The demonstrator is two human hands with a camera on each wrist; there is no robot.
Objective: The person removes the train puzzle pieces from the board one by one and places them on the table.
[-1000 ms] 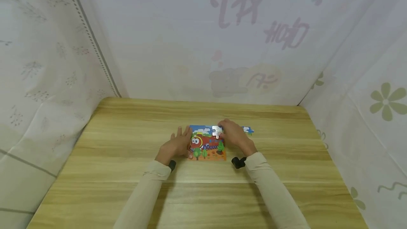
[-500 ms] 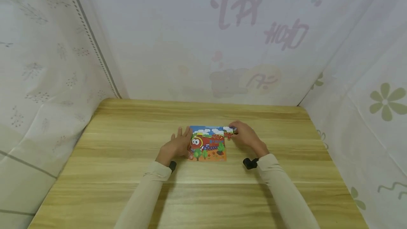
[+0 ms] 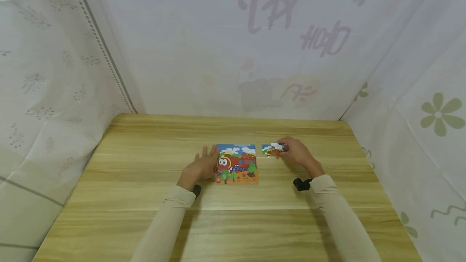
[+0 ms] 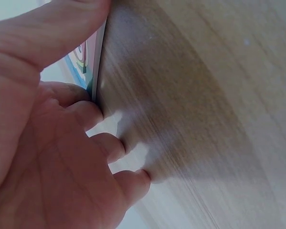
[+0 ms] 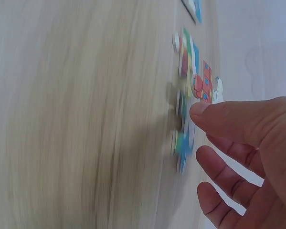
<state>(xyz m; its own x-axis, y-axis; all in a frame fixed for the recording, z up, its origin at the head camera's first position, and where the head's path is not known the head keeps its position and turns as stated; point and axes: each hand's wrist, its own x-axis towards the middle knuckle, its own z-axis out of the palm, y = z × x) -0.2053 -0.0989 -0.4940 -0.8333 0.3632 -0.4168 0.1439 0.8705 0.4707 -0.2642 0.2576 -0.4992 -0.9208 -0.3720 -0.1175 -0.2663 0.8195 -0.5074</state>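
Note:
A square picture card (image 3: 238, 163) with a red cartoon train lies flat on the table. My left hand (image 3: 200, 167) rests along its left side, fingers spread, and in the left wrist view the thumb and fingertips touch the card's edge (image 4: 99, 62) and the tabletop. To the card's right my right hand (image 3: 298, 155) pinches a jigsaw piece (image 5: 207, 81) showing red with blue windows. It is over or against several other jigsaw pieces (image 3: 269, 148) grouped there. How far these pieces are joined cannot be told.
The wooden table (image 3: 233, 221) ends at a pale printed cloth wall (image 3: 182, 51) behind. Similar cloth hangs at the left and right. Each wrist wears a small black camera mount (image 3: 301, 184).
My right hand has moved right, carrying the jigsaw piece from above the train card's upper right corner to the other pieces. The left hand stays at the card's left edge.

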